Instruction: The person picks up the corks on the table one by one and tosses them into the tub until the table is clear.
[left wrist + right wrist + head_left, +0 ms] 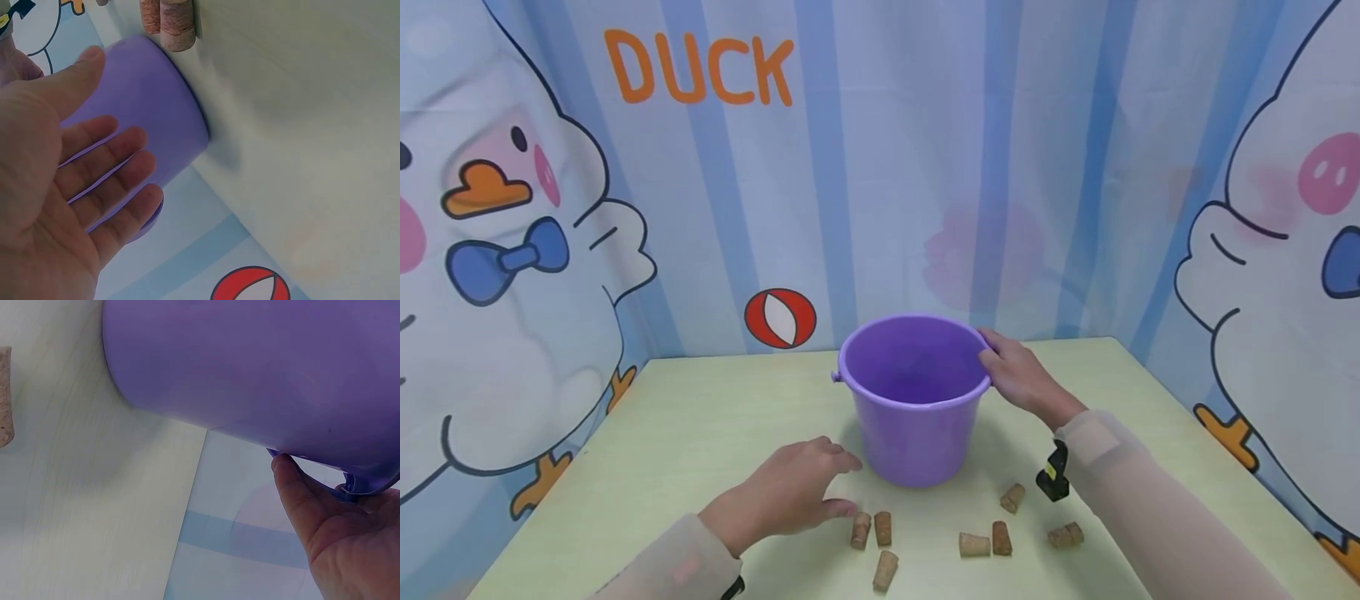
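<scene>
A purple bucket (917, 442) stands upright on the table, its mouth tilted into the head view. My right hand (1018, 375) grips its rim on the right side; in the right wrist view the fingers are at the rim beside the handle joint (351, 484). To the left of the bucket my left hand (793, 487) hangs with fingers spread and nothing in them, thumb close to a cork (861, 531). Another cork (883, 528) lies beside it, with a third cork (885, 572) nearer me. The left wrist view shows the open palm (56, 206) facing the bucket wall.
Several more corks lie at front right, among them a pale cork (974, 545), a darker cork (1002, 538), a cork (1012, 498) near the bucket and one cork (1066, 536) by my right sleeve. A printed curtain (895, 167) encloses the pale table (700, 417) at back and sides.
</scene>
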